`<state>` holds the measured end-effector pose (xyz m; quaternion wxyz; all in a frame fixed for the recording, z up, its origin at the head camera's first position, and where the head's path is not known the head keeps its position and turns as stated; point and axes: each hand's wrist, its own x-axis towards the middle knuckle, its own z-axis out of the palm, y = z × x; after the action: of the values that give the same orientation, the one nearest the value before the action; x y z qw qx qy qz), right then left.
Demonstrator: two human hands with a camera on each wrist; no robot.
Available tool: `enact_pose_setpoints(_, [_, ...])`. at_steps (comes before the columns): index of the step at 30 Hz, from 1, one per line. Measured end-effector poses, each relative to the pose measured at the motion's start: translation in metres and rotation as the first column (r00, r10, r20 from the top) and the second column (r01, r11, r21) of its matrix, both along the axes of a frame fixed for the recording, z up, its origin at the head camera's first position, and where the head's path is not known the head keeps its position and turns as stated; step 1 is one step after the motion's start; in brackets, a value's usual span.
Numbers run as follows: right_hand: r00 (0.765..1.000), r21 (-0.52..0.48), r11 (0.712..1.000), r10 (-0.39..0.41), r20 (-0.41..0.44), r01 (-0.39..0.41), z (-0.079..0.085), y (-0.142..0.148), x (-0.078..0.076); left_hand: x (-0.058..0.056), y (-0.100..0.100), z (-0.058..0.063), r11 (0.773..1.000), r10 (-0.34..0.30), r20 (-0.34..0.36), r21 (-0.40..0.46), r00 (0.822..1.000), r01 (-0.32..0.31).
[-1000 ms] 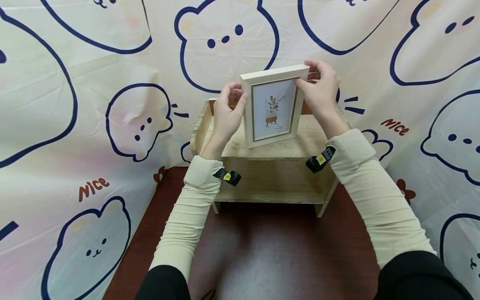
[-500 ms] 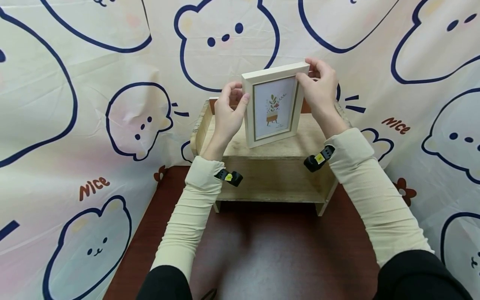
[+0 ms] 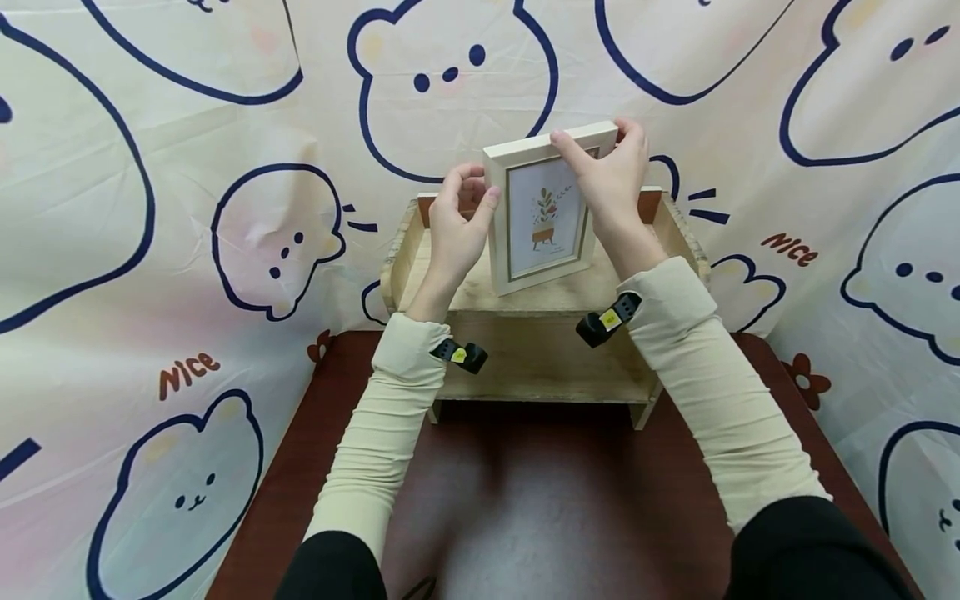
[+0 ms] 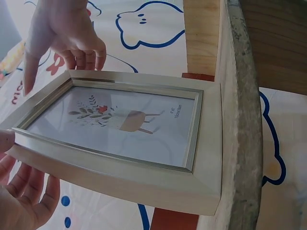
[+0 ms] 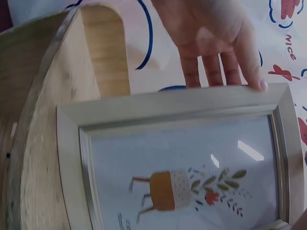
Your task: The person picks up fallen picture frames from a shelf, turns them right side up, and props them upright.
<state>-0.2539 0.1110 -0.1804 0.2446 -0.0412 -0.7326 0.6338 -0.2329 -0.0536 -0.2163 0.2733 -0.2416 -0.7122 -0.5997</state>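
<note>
A cream picture frame [image 3: 547, 218], with a potted-plant print behind its pane, stands tilted on the upper board of a small wooden shelf [image 3: 543, 358]. My left hand [image 3: 459, 229] holds its left edge, thumb toward the front and fingers partly hidden behind. At the top right, my right hand [image 3: 611, 183] grips the frame, with the thumb on the top edge and the other fingers mostly behind it. In the left wrist view the bottom rail of the picture frame [image 4: 208, 134] sits close to the board's rough front edge. The right wrist view shows my left hand [image 5: 216, 33] at the side rail.
The two-level shelf has low side walls [image 3: 678, 237] and a reddish-brown strip [image 3: 649, 204] at its back. It stands on a dark red-brown table [image 3: 525, 500]. A printed cloth [image 3: 262, 125] with bear drawings hangs close behind and on both sides.
My right hand has slid left along the top of the picture frame, its thumb moving from the right corner toward the middle. The frame and my left hand have hardly moved.
</note>
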Motion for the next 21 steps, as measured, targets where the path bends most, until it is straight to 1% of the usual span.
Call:
enact_pose_setpoints(6, [1.000,-0.042,0.999,-0.009,0.026,0.010,0.003,-0.004,0.001,0.003,0.000,0.000,1.000,-0.006,0.012,0.008,1.000,0.005])
enact_pose_setpoints(11, [0.999,-0.107,0.994,0.021,0.042,-0.016,0.007,-0.005,0.000,0.004,0.000,-0.002,0.999,-0.018,-0.009,0.032,1.000,0.019])
enact_pose_setpoints(13, [0.998,-0.134,0.991,0.037,0.047,-0.031,0.009,-0.005,0.000,0.003,0.000,-0.002,0.998,-0.032,-0.001,0.049,0.999,0.032])
enact_pose_setpoints(17, [0.996,-0.155,0.987,0.062,0.068,-0.051,0.011,-0.005,-0.001,-0.011,-0.002,-0.011,0.992,-0.086,0.026,0.092,0.996,0.084])
enact_pose_setpoints(20, [0.994,-0.159,0.985,0.073,0.081,-0.060,0.011,-0.005,-0.002,-0.023,-0.004,-0.018,0.986,-0.133,0.039,0.103,0.990,0.128])
enact_pose_setpoints(21, [0.993,-0.158,0.986,0.076,0.086,-0.061,0.011,-0.005,-0.002,-0.024,-0.005,-0.020,0.984,-0.150,0.044,0.105,0.988,0.145])
